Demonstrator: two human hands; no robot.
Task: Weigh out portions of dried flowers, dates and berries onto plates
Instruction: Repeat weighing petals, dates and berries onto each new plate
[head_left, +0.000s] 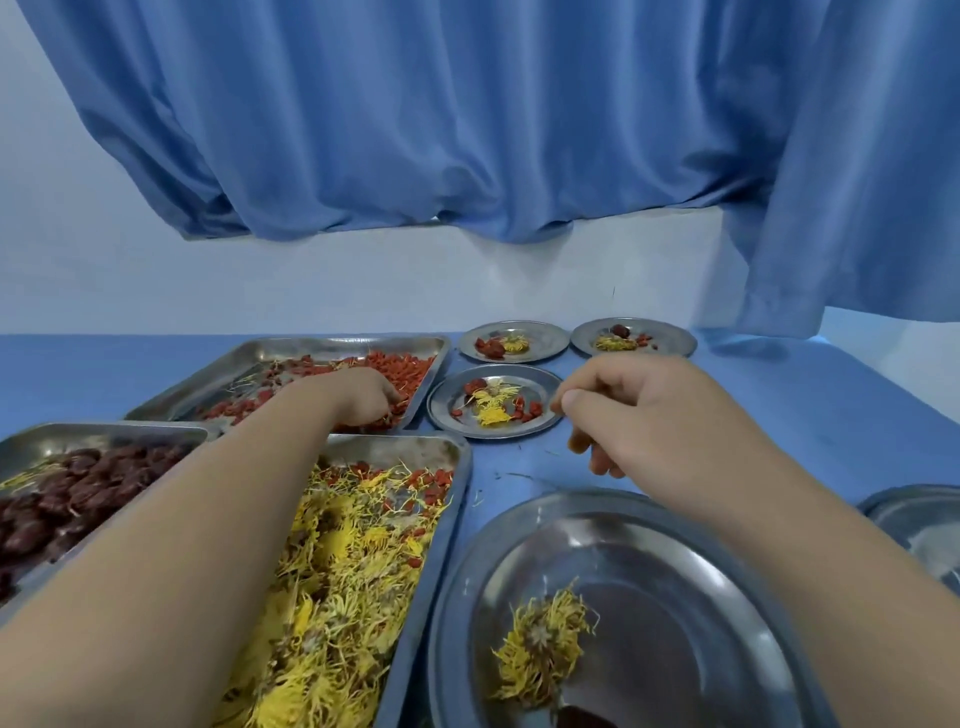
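Left hand is down in the far rectangular steel tray of small red berries, fingers curled into the pile; can't tell if any are gripped. Right hand hovers just right of a small round steel plate holding a mixed portion, thumb and forefinger pinched together, contents too small to see. On the near right, a large round steel plate carries one dried yellow flower. On the near left sits a steel tray of dark red dates.
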